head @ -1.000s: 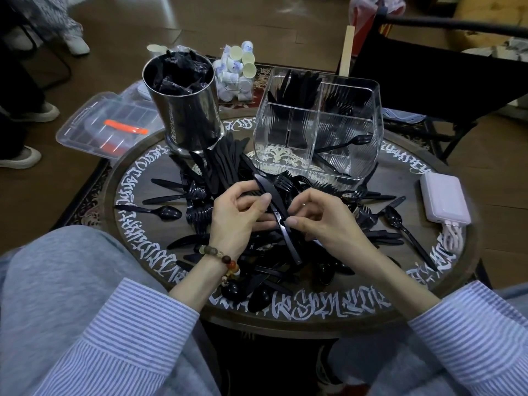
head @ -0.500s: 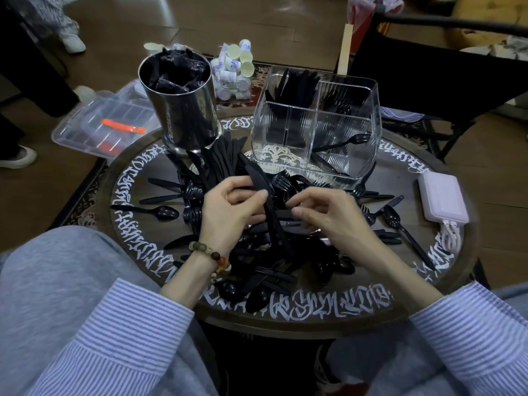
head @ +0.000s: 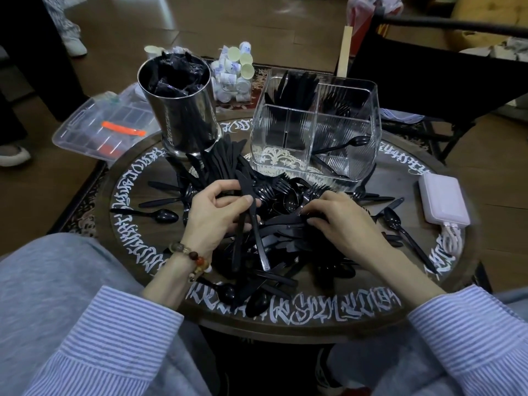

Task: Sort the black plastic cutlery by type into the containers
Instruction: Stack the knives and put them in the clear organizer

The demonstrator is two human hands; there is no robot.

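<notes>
- Centrally, a heap of black plastic cutlery [head: 274, 224] is spread over the round counter [head: 414, 178].
- Two knives [head: 251, 224] are held in the left hand [head: 214, 215], fingers and thumb curled round them, handles pointing toward the person.
- The right hand [head: 340, 221] is pressed into the heap, its grip curled on pieces; which ones cannot be told.
- A clear divided container [head: 371, 132] behind holds knives, forks and a spoon in separate compartments.
- A steel canister [head: 185, 118] is seen at far left.
</notes>
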